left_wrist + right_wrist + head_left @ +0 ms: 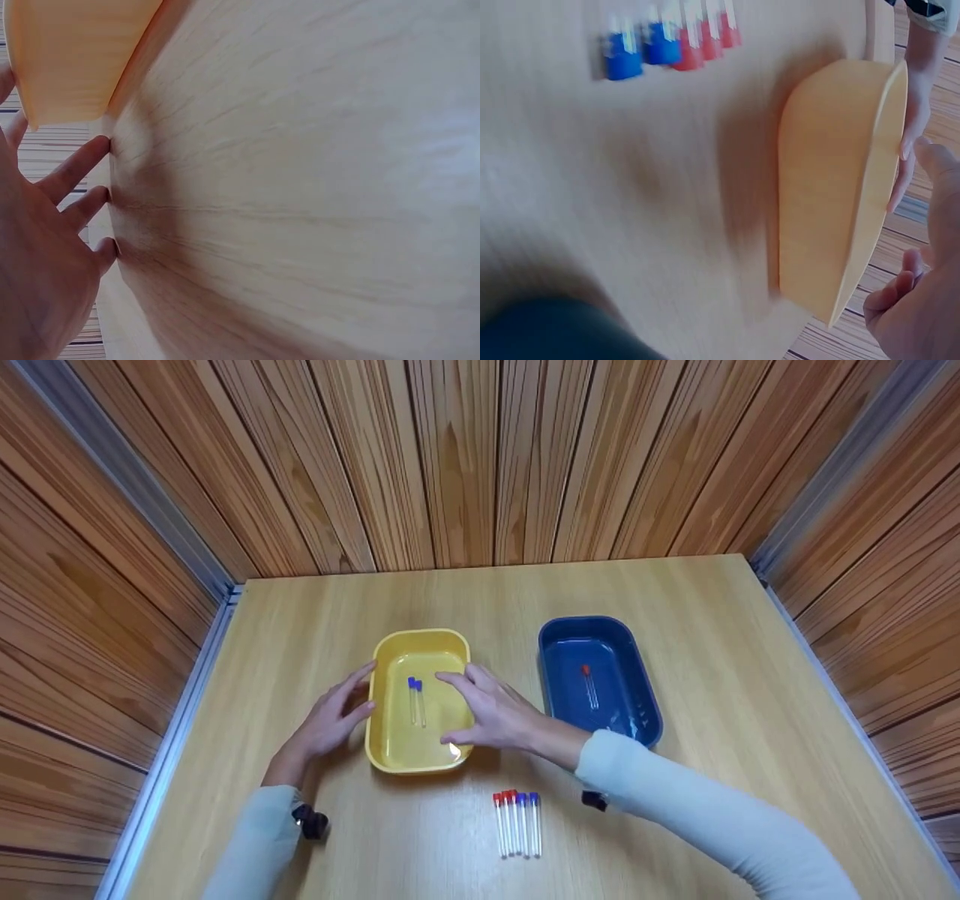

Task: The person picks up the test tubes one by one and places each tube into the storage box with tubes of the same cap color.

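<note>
A yellow tray [420, 765] stands left of the table's middle, with two blue-capped tubes [416, 701] lying side by side in it. At its left rim my left hand [330, 724] has its fingertips and thumb spread against or close to the wall; in the left wrist view its fingers look extended. Over the tray's right side reaches my right hand [495, 712], thumb and fingers apart, with nothing seen between them. Whether it touches the rim I cannot tell. Several red- and blue-capped tubes [517, 825] lie in a row on the table nearer the front.
To the right stands a dark blue tray [652, 720], partly behind my right forearm, with one red-capped tube [589, 687] in it. Wood-patterned walls [465, 465] close off the back and both sides of the table [337, 607].
</note>
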`<state>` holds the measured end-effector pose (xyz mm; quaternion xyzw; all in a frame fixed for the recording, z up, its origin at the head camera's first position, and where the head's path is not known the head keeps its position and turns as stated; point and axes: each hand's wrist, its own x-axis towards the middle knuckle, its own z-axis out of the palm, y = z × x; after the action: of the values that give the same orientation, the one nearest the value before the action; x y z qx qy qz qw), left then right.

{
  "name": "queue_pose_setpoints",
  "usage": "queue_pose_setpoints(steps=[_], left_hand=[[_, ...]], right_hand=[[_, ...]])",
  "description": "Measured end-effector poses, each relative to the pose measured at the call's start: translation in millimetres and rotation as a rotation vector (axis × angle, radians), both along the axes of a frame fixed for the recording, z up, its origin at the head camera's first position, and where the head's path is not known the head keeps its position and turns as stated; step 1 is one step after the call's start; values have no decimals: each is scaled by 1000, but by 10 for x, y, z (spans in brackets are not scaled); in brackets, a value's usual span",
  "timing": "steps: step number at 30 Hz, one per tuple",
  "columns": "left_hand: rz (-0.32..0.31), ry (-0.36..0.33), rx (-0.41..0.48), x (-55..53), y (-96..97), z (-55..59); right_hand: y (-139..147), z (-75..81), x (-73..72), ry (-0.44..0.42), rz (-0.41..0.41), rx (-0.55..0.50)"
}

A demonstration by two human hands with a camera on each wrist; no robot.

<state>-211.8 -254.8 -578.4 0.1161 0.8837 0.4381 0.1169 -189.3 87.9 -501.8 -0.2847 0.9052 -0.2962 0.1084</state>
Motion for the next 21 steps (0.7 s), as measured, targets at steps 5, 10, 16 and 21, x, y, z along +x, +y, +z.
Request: queue_pose_setpoints(steps=[5, 10, 16, 21], left_hand=[[-7, -9, 4, 1, -4, 7], [-9, -13, 11, 3, -12, 11], [-26, 40, 30, -2, -13, -7], [-33, 50, 30, 7, -4, 11]], right_hand=[[125, -41, 111, 14, -8, 12], [256, -95, 227, 34, -31, 9], [389, -146, 358, 64, -28, -5], [488, -179, 458, 88, -25, -3]])
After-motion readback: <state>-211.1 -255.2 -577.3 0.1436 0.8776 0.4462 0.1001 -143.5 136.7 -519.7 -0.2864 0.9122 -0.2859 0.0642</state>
